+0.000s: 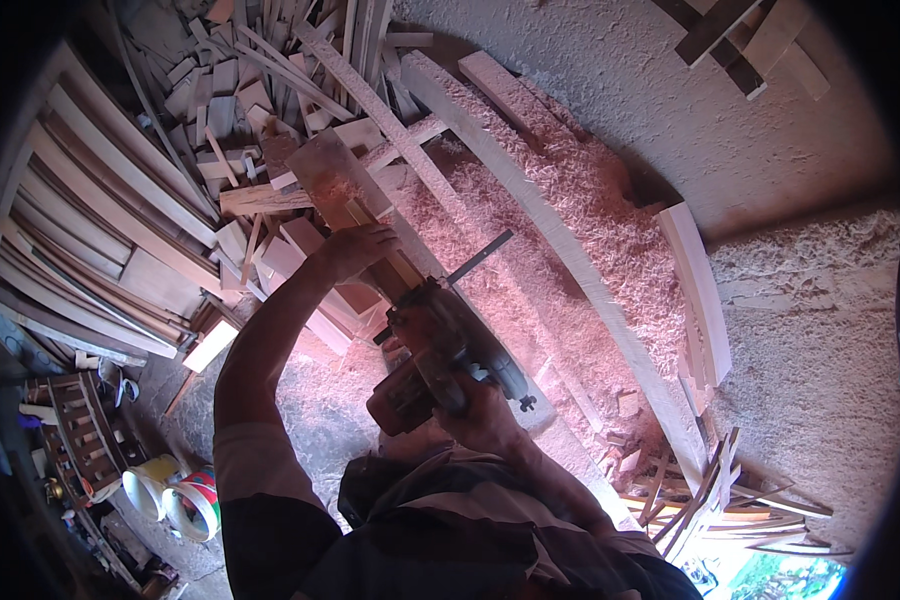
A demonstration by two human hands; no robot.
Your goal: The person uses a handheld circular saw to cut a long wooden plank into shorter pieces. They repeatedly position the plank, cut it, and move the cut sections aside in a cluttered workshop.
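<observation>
My right hand (485,415) is closed around the rear handle of a handheld circular saw (435,345), which has a dark, dusty body and a straight metal bar jutting out at its front right. The saw rests on a narrow, light-brown wooden piece (402,275); its blade is hidden from above. Just ahead of the saw, my left hand (365,250) grips that same piece, fingers bent over it. Beneath runs a long, thick plank (335,170), slanting from upper left to lower right, with sawdust on its far end.
A pile of offcuts (225,95) lies beyond my left hand. Long boards (120,190) are stacked at the left. To the right, a long beam (560,240) crosses a heap of shavings (610,240). Two buckets (190,505) and a slatted wooden frame (80,430) are at lower left.
</observation>
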